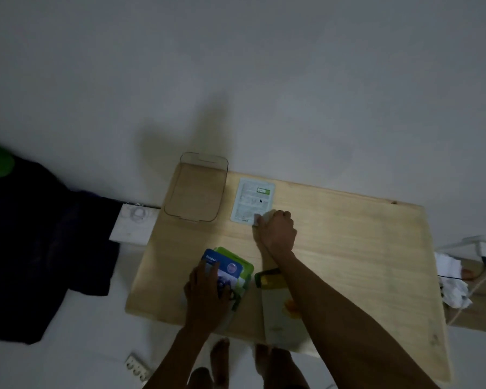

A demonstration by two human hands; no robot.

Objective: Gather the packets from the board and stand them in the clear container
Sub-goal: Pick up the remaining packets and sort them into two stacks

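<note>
The right hand seems to pinch the white packet's near corner, its long side pointing away, while left-hand fingers press flat on the blue packet.

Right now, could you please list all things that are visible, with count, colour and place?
wooden board: 1, light wood, centre
clear container: 1, transparent, empty, board's far left corner
white packet: 1, white, beside the container
blue packet: 1, blue, on the stack, near edge
green packet: 1, green, under the blue one
cream packet: 1, cream, under the right forearm
dark cloth: 1, left floor
power strip: 1, white, bottom floor
left hand: on the stack
right hand: at the white packet's corner
</note>
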